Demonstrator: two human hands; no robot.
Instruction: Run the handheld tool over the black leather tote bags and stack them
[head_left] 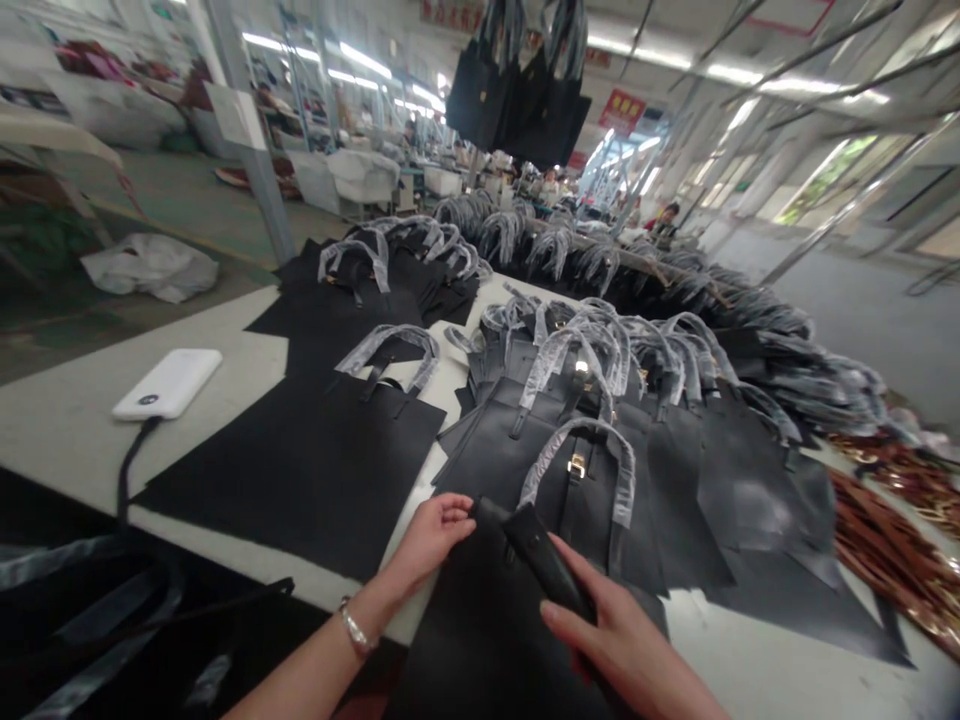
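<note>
My left hand (431, 535) pinches the top edge of a black leather bag panel (480, 630) that lies at the near edge of the table. A bracelet sits on that wrist. My right hand (622, 645) grips a black rod-like tool (544, 560) and holds it slanted across the panel. Just beyond lies a black bag piece with a plastic-wrapped handle (581, 470) and a gold clasp.
Piles of black bag panels (315, 460) with wrapped handles cover the white table (67, 420). A white power bank (169, 383) with a cable lies at the left. Brown straps with gold hardware (892, 530) are heaped at the right. Black bags (517, 90) hang overhead. People work far behind.
</note>
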